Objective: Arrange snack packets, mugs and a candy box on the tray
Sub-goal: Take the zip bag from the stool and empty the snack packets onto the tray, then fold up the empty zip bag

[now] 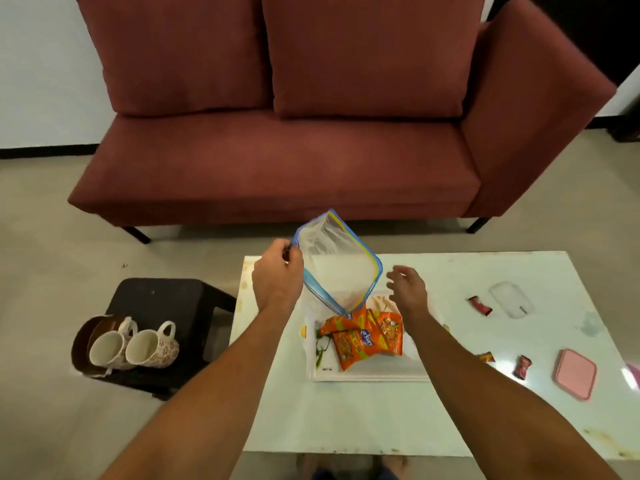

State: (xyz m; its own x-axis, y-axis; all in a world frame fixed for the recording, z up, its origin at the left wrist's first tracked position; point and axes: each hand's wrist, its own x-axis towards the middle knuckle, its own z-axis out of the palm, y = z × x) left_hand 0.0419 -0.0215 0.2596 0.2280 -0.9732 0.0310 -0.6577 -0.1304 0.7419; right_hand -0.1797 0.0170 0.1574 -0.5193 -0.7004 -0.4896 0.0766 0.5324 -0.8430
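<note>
My left hand [277,271] pinches the corner of a clear zip bag [337,263] with blue-yellow edges, held tilted above the white tray [374,374]. Several orange snack packets [363,337] lie in a loose pile on the tray, just under the bag's lower end. My right hand [407,287] hovers to the right of the bag with fingers spread and nothing in it. Two white floral mugs [133,346] stand on a dark stool [162,299] to the left of the table. A pink lid [575,374] lies flat on the table at the right.
The white table [346,420] also holds a clear plastic box [512,299] and three small red candies [479,305] on its right side. A brown bowl [83,337] sits beside the mugs. A red sofa [294,150] stands behind the table.
</note>
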